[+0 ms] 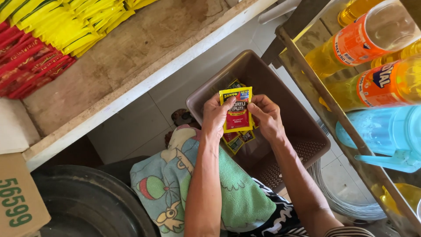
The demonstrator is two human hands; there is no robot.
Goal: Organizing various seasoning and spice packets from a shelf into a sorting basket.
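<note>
My left hand (pixel 215 116) and my right hand (pixel 267 116) hold a small stack of yellow-and-red sauce sachets (pixel 237 109) between them, upright, over a brown plastic basket (pixel 285 98). The left hand grips the stack's left edge, the right hand its right edge. More sachets (pixel 237 141) of the same kind lie in the basket just under my hands. The basket rests on my lap, over a printed green and blue cloth (pixel 175 184).
A wooden shelf (pixel 131 66) with a white front edge holds rows of yellow sachets (pixel 74 22) and red sachets (pixel 26 61). Right: a rack of yellow oil bottles (pixel 372 39) and a blue jug (pixel 386 131). A cardboard box (pixel 17 197) and dark round tub (pixel 87 206) sit lower left.
</note>
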